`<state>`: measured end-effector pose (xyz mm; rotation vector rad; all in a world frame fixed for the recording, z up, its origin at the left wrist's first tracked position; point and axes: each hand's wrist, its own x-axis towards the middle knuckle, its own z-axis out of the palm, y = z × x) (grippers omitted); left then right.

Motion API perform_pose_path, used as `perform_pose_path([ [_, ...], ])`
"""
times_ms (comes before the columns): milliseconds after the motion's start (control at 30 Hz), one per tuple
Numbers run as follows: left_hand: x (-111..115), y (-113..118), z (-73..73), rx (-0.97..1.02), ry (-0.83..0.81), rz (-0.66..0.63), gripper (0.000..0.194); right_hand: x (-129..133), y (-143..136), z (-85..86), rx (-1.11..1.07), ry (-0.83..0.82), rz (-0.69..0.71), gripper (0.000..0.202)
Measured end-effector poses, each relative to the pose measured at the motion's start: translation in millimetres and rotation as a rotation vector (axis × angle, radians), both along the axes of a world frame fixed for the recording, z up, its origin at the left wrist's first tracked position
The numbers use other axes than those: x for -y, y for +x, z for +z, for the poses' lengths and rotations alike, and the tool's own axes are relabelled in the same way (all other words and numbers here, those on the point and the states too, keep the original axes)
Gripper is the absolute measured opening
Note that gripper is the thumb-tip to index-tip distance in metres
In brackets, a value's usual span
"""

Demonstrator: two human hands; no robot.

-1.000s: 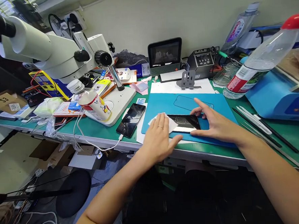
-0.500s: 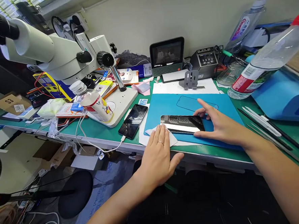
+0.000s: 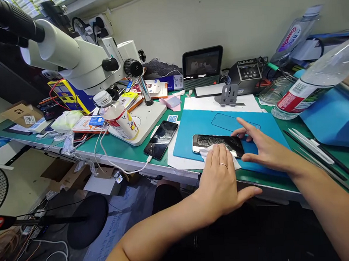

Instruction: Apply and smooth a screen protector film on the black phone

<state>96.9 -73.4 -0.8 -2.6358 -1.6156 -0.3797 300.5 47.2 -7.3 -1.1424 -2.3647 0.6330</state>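
A phone (image 3: 203, 140) with a glossy, reflective screen lies face up on the blue mat (image 3: 186, 126). My left hand (image 3: 220, 179), a ring on one finger, presses a white wipe (image 3: 234, 162) flat against the phone's near edge and screen, fingers stretched and thumb out. At the phone's right end, my right hand (image 3: 261, 145) has its thumb and fingers apart around the corners. Behind the phone a thin black-edged outline of a screen (image 3: 221, 121) rests on the mat. Left of the mat lies a second dark phone (image 3: 161, 139) with a white cable plugged in.
A microscope (image 3: 78, 61) and a drink bottle (image 3: 120, 120) stand at the left. Behind the mat are a small display (image 3: 203, 65) and a grey metal stand (image 3: 229, 95). Tweezers and thin tools (image 3: 314, 147) lie at the right, beside a red-labelled bottle (image 3: 296, 95).
My left hand has slid right along the phone with the wipe, from its left end to about the middle. My right hand stays by the right end. The view has shifted slightly.
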Motion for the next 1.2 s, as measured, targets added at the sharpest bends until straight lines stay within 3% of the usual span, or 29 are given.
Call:
perform_pose_path([
  [367,-11.3,34.5,1.4,-0.011,0.037,-0.144,0.102,1.9,3.4,-3.5,-0.186,-0.045,-0.004,0.114],
  [733,-47.1,33.3,5.6,0.010,-0.003,-0.138,0.097,4.2,0.9,0.8,-0.272,-0.065,-0.083,0.109],
  [833,-55.3,18.9,4.8,0.019,-0.018,-0.101,0.093,4.9,1.5,0.3,-0.300,-0.066,-0.080,0.109],
  [967,-61.1,-24.3,0.7,0.004,-0.052,0.026,0.085,5.5,3.3,-0.2,-0.278,-0.077,-0.046,0.103],
  [1100,-49.2,-64.8,-2.7,-0.003,-0.056,0.039,0.080,8.6,-0.9,7.6,-0.156,-0.068,-0.031,0.100],
  [1200,-32.3,-78.6,-3.7,-0.008,-0.067,0.032,0.078,13.5,-7.3,17.1,0.001,-0.050,-0.018,0.099],
])
